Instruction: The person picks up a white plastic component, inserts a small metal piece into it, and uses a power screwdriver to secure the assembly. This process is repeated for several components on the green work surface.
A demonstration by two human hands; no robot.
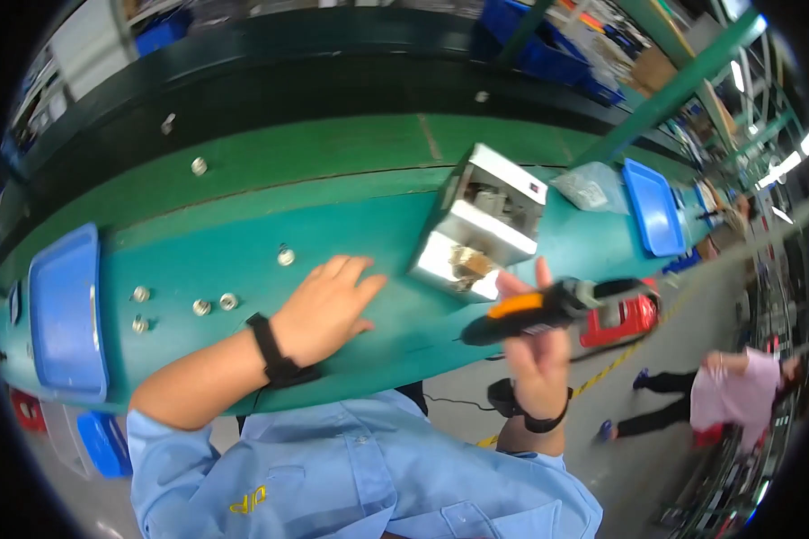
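My left hand (pixel 321 305) hovers over the green tabletop with its fingers apart and nothing in it. Several small silver metal fittings lie around it; the nearest fitting (pixel 286 256) is just beyond my wrist. My right hand (pixel 539 359) is closed around a black-and-orange electric screwdriver (pixel 523 314), held sideways and slightly blurred. Its thin end points left, and the thicker end is at the right. Just behind my right fingertips stands a silver box-shaped metal device (pixel 485 220) with an open recess and brass-coloured small parts at its front.
A blue tray (pixel 97 314) sits at the left end of the green table (pixel 360 225); another blue tray (pixel 653 208) is at the right, beside a clear plastic bag (pixel 591 189). A green post (pixel 665 90) rises behind. Off the table's right edge are a red device (pixel 622 319) and a person in pink (pixel 737 395).
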